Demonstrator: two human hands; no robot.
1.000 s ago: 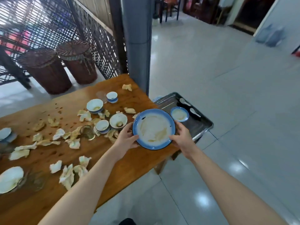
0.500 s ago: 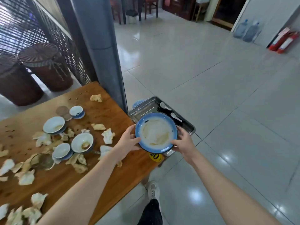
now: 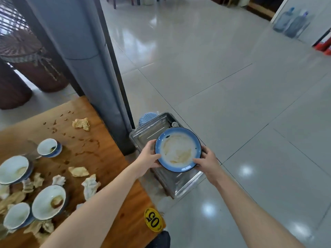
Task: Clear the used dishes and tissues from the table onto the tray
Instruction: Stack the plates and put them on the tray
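Note:
A dirty blue-rimmed plate (image 3: 178,149) hangs over the metal tray (image 3: 143,138) beside the table. My left hand (image 3: 148,156) grips its left rim and my right hand (image 3: 207,161) grips its right rim. The plate hides most of the tray's inside, and only the tip of a white spoon (image 3: 174,124) shows past its far edge. On the wooden table (image 3: 100,158) at the left lie several used bowls (image 3: 48,203) and crumpled tissues (image 3: 90,187).
A grey pillar (image 3: 84,59) stands right behind the table's end, close to the tray. Wicker stools (image 3: 34,58) sit at the far left. A yellow number tag (image 3: 153,220) marks the table corner. Open tiled floor (image 3: 232,86) lies to the right.
Both hands have carried the plate from above the table edge out over the tray. The view has swung right, so the tray's bowl and spoons are now covered.

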